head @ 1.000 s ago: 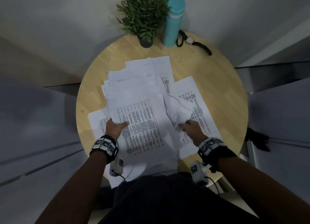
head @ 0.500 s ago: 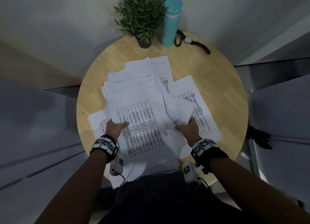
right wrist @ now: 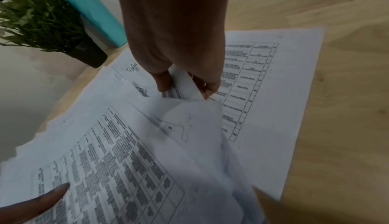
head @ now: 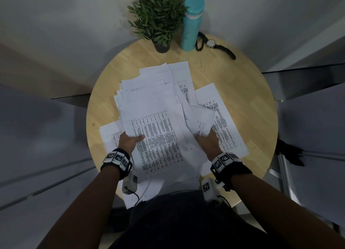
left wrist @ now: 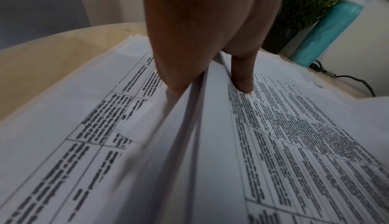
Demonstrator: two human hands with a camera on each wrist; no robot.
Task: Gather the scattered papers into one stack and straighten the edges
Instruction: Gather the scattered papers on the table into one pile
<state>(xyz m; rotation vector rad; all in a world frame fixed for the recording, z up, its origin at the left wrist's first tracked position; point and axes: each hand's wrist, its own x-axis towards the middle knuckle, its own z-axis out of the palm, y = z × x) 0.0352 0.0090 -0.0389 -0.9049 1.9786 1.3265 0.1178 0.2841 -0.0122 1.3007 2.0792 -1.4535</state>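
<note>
While limp, thin white papers (head: 156, 118).

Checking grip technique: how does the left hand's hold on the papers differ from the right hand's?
The left hand grips the big pile at its edge, thumb flat on the top printed sheet; the right hand pinches a few loose sheets lifted and curled. The left hand's pile lies fairly flat; the right hand's sheets buckle upward. Both hold printed white paper over the round table.

Dim, bluish light; soft motion blur; wide-angle bending at edges.
</note>
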